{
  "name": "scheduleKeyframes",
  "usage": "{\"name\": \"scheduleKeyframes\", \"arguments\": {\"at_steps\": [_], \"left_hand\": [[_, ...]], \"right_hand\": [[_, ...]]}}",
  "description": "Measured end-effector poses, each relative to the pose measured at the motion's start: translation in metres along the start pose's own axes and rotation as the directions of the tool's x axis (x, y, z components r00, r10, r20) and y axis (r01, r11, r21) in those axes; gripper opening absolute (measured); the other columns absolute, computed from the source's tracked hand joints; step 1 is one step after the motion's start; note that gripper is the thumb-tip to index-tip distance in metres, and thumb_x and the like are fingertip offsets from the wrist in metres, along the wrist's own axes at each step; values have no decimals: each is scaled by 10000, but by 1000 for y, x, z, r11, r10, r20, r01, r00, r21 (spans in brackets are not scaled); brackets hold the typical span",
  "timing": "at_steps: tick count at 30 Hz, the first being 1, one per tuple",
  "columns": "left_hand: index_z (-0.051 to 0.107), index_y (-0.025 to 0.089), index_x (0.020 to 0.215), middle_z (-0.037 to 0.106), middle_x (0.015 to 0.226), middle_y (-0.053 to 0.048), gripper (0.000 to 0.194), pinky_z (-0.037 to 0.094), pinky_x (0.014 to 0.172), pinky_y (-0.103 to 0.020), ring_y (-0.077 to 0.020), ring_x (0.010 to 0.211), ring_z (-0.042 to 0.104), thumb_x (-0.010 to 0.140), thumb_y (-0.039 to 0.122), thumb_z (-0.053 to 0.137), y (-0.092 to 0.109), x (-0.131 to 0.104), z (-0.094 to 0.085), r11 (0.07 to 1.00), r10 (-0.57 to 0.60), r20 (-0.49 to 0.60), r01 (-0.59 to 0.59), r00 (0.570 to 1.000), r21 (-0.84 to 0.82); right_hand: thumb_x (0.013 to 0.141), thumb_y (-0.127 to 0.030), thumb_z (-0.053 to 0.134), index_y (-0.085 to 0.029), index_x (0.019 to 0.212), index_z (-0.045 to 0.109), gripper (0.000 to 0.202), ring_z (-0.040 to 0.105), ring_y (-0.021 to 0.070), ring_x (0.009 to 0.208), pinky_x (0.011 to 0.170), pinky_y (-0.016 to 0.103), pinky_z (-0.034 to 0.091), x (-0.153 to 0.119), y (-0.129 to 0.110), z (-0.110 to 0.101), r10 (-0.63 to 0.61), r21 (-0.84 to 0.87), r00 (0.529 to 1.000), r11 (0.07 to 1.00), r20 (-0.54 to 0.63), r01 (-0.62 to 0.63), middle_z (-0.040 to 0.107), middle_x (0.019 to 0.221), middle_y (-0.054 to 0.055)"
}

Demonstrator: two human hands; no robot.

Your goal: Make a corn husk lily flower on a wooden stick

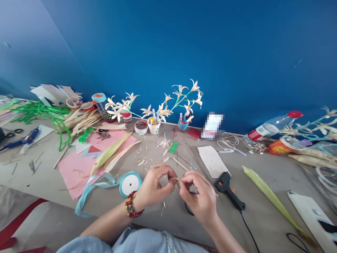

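My left hand [159, 182], with a beaded bracelet [130, 205] at its wrist, pinches one end of a thin pale strip [173, 179]. The fingertips of my right hand [198, 191] close on the strip's other end, close beside the left fingers. Whether it is husk or some other fibre is too small to make out. Left of my left hand lies a spool of light blue ribbon [130, 184] with its loose end trailing. A black glue gun [228, 189] rests to the right of my right hand. Small pale petals [142, 162] are scattered beyond my hands.
Husk flowers stand in a white cup [154, 126] and a blue cup [183, 124] by the blue wall. Pink paper [71, 172] and green husks [112, 153] lie left. At right are a white card [213, 161], a long husk [271, 193] and a plastic bottle [273, 128].
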State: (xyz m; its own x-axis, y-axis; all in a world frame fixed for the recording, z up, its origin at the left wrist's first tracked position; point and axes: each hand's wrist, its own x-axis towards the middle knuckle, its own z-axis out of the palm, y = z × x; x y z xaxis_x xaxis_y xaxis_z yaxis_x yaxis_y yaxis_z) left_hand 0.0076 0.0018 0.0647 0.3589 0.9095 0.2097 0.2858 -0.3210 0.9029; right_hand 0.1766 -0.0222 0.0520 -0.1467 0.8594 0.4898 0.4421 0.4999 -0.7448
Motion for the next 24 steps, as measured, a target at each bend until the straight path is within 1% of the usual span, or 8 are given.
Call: {"name": "scheduleKeyframes", "arguments": {"at_steps": [4, 6, 10, 12, 15, 17, 20, 24], "left_hand": [[559, 196, 702, 637, 699, -7, 143, 444, 713, -275, -159, 694, 585, 779, 80, 526, -4, -2, 3, 998, 18, -49, -15, 999, 63], [561, 204, 724, 634, 700, -6, 148, 451, 741, -291, -168, 707, 590, 772, 73, 514, -10, -5, 3, 993, 40, -73, -31, 997, 113], [575, 215, 787, 626, 735, -20, 136, 446, 805, -341, -202, 775, 592, 788, 93, 514, -23, -9, -3, 960, 99, -215, -36, 971, 279], [587, 215, 854, 640, 791, -35, 138, 447, 781, -335, -207, 798, 593, 833, 116, 494, -24, -10, -8, 961, 85, -254, -12, 963, 276], [598, 214, 953, 671, 865, -46, 127, 455, 841, -342, -200, 832, 610, 874, 161, 514, -19, -11, -11, 985, 92, -136, -70, 986, 159], [603, 216, 908, 678, 836, -35, 76, 430, 943, -372, -191, 815, 611, 869, 171, 556, -14, -10, -9, 980, 151, -72, -140, 986, 139], [590, 222, 825, 668, 760, -20, 115, 396, 1004, -401, -179, 760, 597, 874, 131, 539, -11, -9, -6, 955, 224, -75, -203, 972, 218], [590, 231, 852, 684, 800, -25, 143, 369, 1030, -425, -182, 777, 606, 860, 102, 527, -11, -10, -5, 903, 295, -70, -254, 953, 346]], "right_hand": [[854, -93, 551, -229, 771, 531, 160, 535, 141, 576, 555, 267, 446, -2, -1, 2, -30, -24, 999, 999, -17, 30, 549, 700, -2], [853, -92, 548, -230, 772, 537, 160, 536, 141, 570, 549, 266, 449, -3, 0, 3, -37, -21, 999, 999, -27, 36, 558, 704, 0], [836, -80, 563, -233, 760, 518, 177, 538, 145, 585, 566, 265, 447, -4, 1, 2, -18, -4, 996, 1000, -83, 17, 543, 686, -10], [833, -76, 569, -233, 755, 506, 186, 538, 147, 602, 576, 261, 444, -5, 2, 0, 6, 12, 995, 1000, -101, -5, 537, 681, -13], [837, -84, 566, -231, 751, 499, 183, 531, 147, 608, 559, 250, 426, -4, 3, -1, 32, 26, 997, 999, -71, -30, 544, 688, -11], [841, -90, 561, -231, 750, 494, 181, 525, 145, 600, 548, 247, 415, -3, 3, -1, 31, 21, 998, 999, -61, -29, 545, 690, -12], [849, -96, 557, -230, 759, 496, 172, 522, 144, 596, 568, 253, 424, 0, 1, 0, 29, 7, 999, 1000, -27, -29, 546, 704, -9], [853, -100, 554, -226, 779, 512, 152, 526, 144, 596, 595, 262, 441, 5, -2, -1, 9, -25, 997, 1000, 74, -7, 544, 719, 0]]}}
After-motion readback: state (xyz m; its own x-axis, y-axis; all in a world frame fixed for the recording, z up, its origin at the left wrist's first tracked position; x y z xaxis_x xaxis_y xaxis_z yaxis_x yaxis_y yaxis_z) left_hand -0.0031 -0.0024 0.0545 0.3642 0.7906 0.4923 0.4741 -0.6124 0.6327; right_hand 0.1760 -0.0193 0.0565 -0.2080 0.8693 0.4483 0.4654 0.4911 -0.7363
